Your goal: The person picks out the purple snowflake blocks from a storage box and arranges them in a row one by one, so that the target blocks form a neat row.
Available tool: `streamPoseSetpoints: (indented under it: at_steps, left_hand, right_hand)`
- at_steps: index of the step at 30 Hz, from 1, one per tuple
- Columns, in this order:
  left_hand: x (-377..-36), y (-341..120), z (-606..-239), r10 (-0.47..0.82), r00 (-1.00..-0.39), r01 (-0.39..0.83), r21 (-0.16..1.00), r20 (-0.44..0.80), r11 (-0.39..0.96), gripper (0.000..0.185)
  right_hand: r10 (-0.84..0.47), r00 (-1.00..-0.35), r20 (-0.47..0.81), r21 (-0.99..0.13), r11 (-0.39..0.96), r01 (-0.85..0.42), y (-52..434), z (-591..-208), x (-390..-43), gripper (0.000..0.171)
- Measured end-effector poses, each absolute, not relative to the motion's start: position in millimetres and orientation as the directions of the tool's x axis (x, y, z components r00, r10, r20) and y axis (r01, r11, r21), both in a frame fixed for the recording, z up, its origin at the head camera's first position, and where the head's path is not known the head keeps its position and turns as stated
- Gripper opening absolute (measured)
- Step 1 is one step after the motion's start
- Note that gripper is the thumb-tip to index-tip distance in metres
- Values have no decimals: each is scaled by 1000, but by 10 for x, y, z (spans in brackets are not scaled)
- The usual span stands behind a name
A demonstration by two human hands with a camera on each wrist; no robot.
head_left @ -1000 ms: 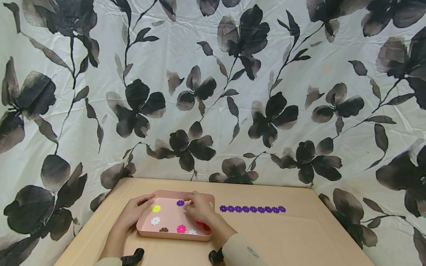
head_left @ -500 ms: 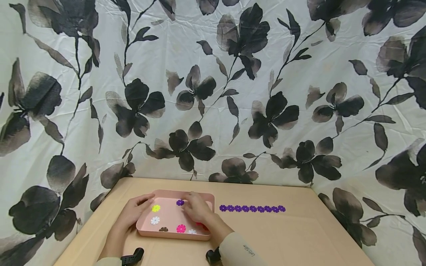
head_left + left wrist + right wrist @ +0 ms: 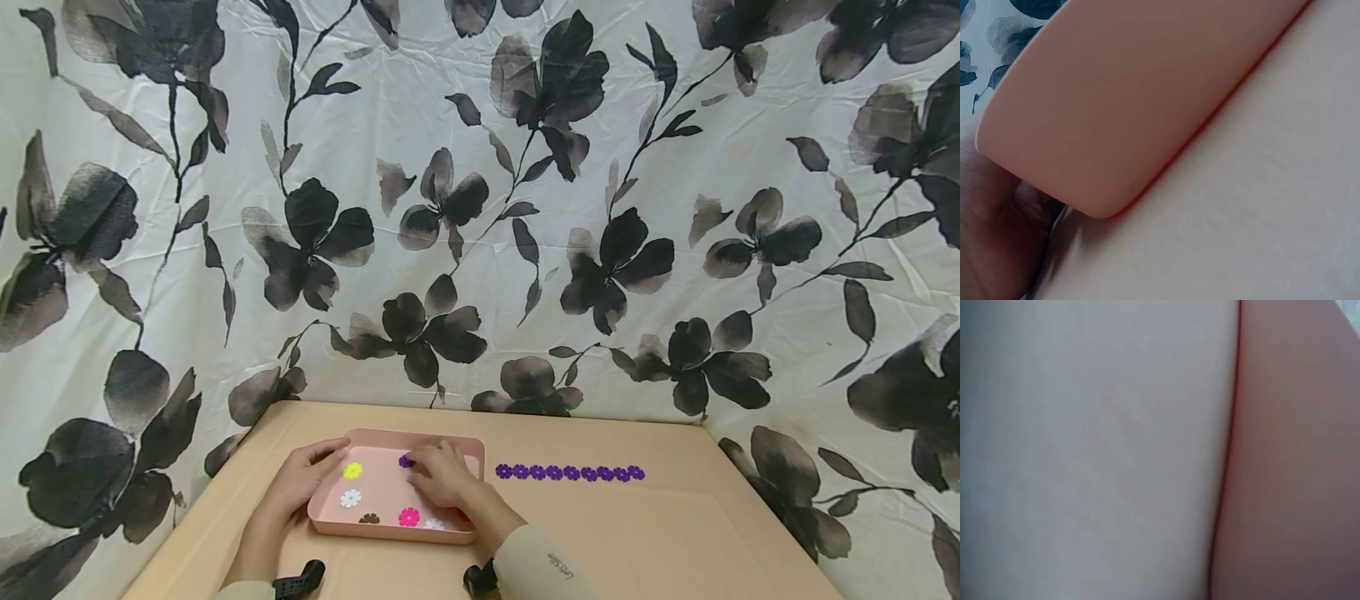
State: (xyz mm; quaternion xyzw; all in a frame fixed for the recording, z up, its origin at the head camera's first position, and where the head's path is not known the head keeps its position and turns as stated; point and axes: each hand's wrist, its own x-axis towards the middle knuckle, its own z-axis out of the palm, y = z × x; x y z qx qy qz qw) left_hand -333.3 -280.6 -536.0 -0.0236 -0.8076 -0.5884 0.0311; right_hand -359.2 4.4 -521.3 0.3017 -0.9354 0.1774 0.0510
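Note:
A shallow pink tray (image 3: 401, 533) sits on the table, holding several small flower-shaped pieces. At its left side my left hand (image 3: 300, 477) grips the rim; the left wrist view has that hand (image 3: 1000, 231) against the end of the tray wall (image 3: 1116, 112). My right hand (image 3: 442, 473) is inside the tray, bent, with its fingertips right at a purple flower piece (image 3: 404, 461) and partly covering it. I cannot tell whether they pinch it. Yellow (image 3: 352, 471), white (image 3: 350, 498), pink (image 3: 408, 517) and brown (image 3: 369, 518) flower pieces lie around it.
Right of the tray, a straight row of several purple flower pieces (image 3: 571, 473) runs along the tan table (image 3: 645, 542). Behind the table hangs a white cloth (image 3: 525, 275) with dark floral print. The right wrist view catches only the table surface and the tray's side wall (image 3: 1291, 456).
My right hand has shifted slightly within the tray, and its fingertips now cover part of the purple flower piece. The left hand and the tray stay in place.

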Motion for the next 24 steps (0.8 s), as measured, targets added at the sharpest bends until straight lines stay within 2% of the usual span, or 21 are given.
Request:
streamPoseSetpoints:
  at_steps: [11,19,24]
  left_hand:
    - [-3333,-2801,-5350,0,-997,68,948,72,310,50]
    - [-3335,-2801,-5355,-1,-997,72,941,77,330,51]
    - [-3346,-2802,-5362,1,-997,78,942,82,326,50]
  right_hand:
    - [-506,-827,244,-313,766,-561,32,-5216,-3606,18]
    - [-522,-817,246,-286,766,-575,31,-5214,-3611,32]
    - [-566,-781,263,-275,732,-624,46,-5224,-3610,23]
